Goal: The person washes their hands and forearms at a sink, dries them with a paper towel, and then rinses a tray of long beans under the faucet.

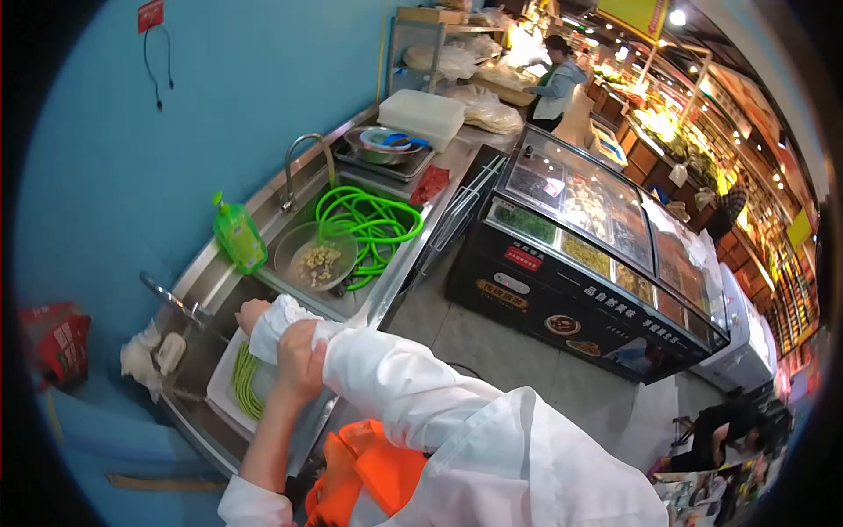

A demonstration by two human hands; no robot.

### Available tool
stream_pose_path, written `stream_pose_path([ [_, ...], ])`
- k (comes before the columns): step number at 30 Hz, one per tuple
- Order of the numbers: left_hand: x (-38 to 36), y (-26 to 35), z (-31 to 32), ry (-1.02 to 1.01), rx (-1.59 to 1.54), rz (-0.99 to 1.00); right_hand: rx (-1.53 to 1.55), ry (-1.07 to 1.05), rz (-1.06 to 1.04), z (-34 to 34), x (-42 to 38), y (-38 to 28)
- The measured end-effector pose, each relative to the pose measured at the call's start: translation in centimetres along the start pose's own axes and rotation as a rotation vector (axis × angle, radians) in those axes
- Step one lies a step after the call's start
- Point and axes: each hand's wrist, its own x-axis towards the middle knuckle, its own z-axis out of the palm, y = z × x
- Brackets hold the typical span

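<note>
In the head view, the left hand [301,362] wraps tightly round the wrinkled white sleeve [386,369] on the right forearm; the right hand [254,314]'s fingers are too hidden to judge. Below both, slender green strands [247,386] curve in a smooth tray [220,378]; rightward, past the sink [195,373]'s steel edge, lies open tiled floor [509,351].

Wall [263,79] is blue, flr [527,342] grey tile, ceiling lts [677,17] bright

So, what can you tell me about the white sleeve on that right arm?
The white sleeve looks like cloth, creased and puffed out, bunched near its end. It slants across the sink edge and stops short of the bare right hand. The left hand clasps it just behind the bunched part, pinching it in.
</note>
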Motion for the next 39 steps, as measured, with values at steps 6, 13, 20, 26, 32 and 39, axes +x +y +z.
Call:
stream_pose_path([
  [6,2.8,9.7,-2.0,-0.023,-0.291,-0.058,1.534,-0.128,0.234,-4.4,5.6,-0.4],
  [13,-4.2,4.5,-1.9,-0.095,-0.081,-0.008,2.329,-0.355,-0.365,-13.0,7.2,-1.2],
  [20,3.8,3.1,-4.7,0.510,-1.827,-0.750,2.555,-0.293,-0.250,-19.8,-2.2,-8.5],
  [26,6.5,5.3,-3.1,0.319,-1.575,-0.674,2.364,-0.399,-0.562,-18.4,-4.0,-11.5],
  [32,3.5,7.7,-2.2,0.150,-1.439,-0.718,1.980,0.000,-0.731,-18.3,0.2,-9.2],
  [39,2.4,9.0,-3.0,0.066,-1.556,-0.815,1.280,0.501,-0.941,-20.3,-3.6,-9.6],
])
